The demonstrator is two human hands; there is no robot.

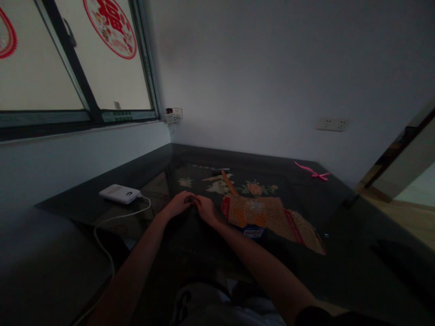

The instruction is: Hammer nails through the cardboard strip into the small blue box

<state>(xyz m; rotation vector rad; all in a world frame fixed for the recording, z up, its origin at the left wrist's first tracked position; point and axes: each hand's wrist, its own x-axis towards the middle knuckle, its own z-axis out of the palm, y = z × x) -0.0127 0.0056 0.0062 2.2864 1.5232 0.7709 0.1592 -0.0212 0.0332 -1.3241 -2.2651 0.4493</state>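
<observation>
My left hand (177, 204) and my right hand (205, 209) meet just above the dark tabletop, fingertips pressed together. Both are closed around something small and dark that I cannot make out in the dim light. Right of my right hand lies a flat brown speckled sheet (268, 213) with red bands and an orange patch. A small blue box (254, 231) sits at its near edge, close to my right forearm. Beyond the sheet, a hammer (229, 183) with a wooden handle points its dark head away from me.
A white power bank (120, 194) with a white cable (102, 222) lies on the left of the glossy table (204, 156). A pink ribbon (314, 173) rests at the far right. A tiny shiny piece (326, 235) lies on the right side. Wall and window border the table.
</observation>
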